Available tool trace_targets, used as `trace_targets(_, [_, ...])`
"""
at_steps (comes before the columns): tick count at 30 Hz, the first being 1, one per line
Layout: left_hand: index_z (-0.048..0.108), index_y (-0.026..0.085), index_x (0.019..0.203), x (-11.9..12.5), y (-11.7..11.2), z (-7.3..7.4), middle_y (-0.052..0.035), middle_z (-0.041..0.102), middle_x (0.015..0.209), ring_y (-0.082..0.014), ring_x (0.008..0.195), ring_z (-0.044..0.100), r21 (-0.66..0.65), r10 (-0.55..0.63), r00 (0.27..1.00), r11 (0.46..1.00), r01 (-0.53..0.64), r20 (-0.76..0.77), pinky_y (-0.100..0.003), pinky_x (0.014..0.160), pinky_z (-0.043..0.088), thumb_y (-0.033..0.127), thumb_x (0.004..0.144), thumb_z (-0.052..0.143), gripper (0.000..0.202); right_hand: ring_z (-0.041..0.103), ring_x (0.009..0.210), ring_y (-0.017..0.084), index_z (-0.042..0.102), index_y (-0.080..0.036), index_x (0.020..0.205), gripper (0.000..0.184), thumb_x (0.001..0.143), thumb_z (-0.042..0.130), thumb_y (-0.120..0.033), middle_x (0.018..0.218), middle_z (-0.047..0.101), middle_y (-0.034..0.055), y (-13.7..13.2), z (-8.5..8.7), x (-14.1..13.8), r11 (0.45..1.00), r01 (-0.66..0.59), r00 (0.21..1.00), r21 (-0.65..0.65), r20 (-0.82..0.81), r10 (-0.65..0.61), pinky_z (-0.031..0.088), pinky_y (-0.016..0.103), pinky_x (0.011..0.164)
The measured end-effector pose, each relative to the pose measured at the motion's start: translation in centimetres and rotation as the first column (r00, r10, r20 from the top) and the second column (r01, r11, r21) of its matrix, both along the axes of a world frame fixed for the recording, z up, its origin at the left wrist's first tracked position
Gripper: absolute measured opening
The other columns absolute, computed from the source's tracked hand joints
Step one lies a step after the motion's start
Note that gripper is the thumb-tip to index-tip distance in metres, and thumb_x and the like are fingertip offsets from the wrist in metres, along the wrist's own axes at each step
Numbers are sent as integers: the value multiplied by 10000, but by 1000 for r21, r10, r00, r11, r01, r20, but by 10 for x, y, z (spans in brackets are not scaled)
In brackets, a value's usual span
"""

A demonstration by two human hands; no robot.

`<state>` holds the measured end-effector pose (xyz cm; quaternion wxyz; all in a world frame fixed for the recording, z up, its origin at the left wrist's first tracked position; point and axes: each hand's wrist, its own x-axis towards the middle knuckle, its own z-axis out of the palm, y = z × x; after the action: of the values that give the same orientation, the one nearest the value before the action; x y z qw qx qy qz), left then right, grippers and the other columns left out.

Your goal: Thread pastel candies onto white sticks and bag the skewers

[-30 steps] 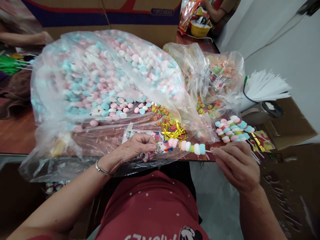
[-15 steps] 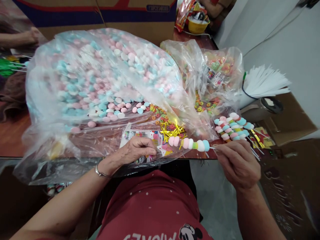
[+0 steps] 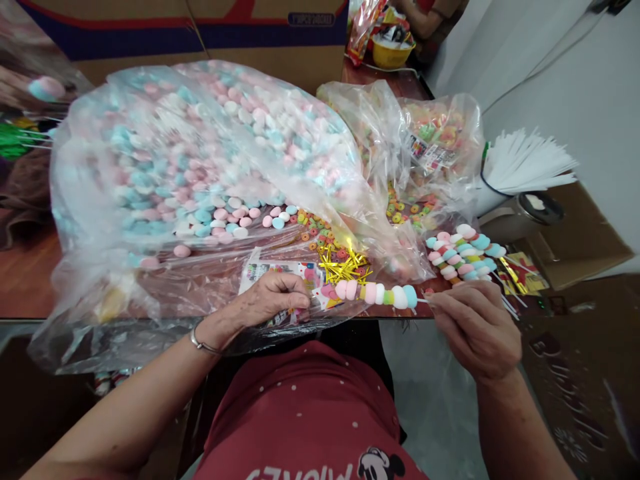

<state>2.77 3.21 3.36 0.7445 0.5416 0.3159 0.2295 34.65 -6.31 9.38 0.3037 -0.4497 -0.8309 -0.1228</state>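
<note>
My right hand [image 3: 477,327] pinches the bare white stick end of a marshmallow skewer [image 3: 377,294]. The skewer lies nearly level along the table's front edge, with pink, white and blue marshmallows and small yellow-green pieces between them. My left hand [image 3: 280,298] is over printed plastic bags [image 3: 255,268], thumb and forefinger pressed together near the skewer's far end. What is between these fingers is hidden. Gold twist ties [image 3: 343,265] lie just behind the skewer. More finished marshmallow skewers [image 3: 465,253] are piled behind my right hand.
A large clear bag of marshmallows [image 3: 200,147] spreads across the table [image 3: 30,280]. Ring-shaped candies [image 3: 317,230] lie loose beside bagged ones [image 3: 440,127]. White sticks [image 3: 530,163] stand bundled near a lidded mug [image 3: 540,208]. A co-worker's hand [image 3: 15,87] holds marshmallows at left.
The skewer has shifted slightly left and a little lower, its far end closer to my left hand. At far left, the co-worker's hand now shows a pink and blue marshmallow.
</note>
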Motion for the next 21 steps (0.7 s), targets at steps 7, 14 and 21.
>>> trace_targets(7, [673, 128, 640, 1, 3, 5, -33, 653, 577, -111, 495, 564, 11, -71, 996, 997, 72, -52, -206, 482, 455, 413, 738, 767, 315, 540, 751, 186, 629, -185, 1009, 145, 893, 572, -121, 763, 667, 32, 5, -2, 1, 991, -84, 995, -108, 43, 89, 433, 354, 702])
trace_targets(14, [707, 140, 722, 3, 9, 17, 0, 598, 598, -86, 549, 507, 241, -230, 956, 932, 270, -180, -167, 501, 395, 353, 837, 670, 245, 512, 669, 159, 610, -183, 889, 117, 887, 535, -93, 671, 599, 14, 13, 1, -14, 970, -115, 993, -212, -61, 105, 412, 319, 640])
trace_targets(21, [714, 158, 856, 3, 16, 29, 10, 601, 684, -97, 621, 503, 334, -324, 898, 846, 416, -298, -190, 580, 398, 351, 883, 611, 221, 482, 666, 147, 613, -206, 873, 125, 895, 535, -110, 655, 584, -4, 11, -3, -17, 949, -178, 983, -262, -79, 163, 404, 299, 657])
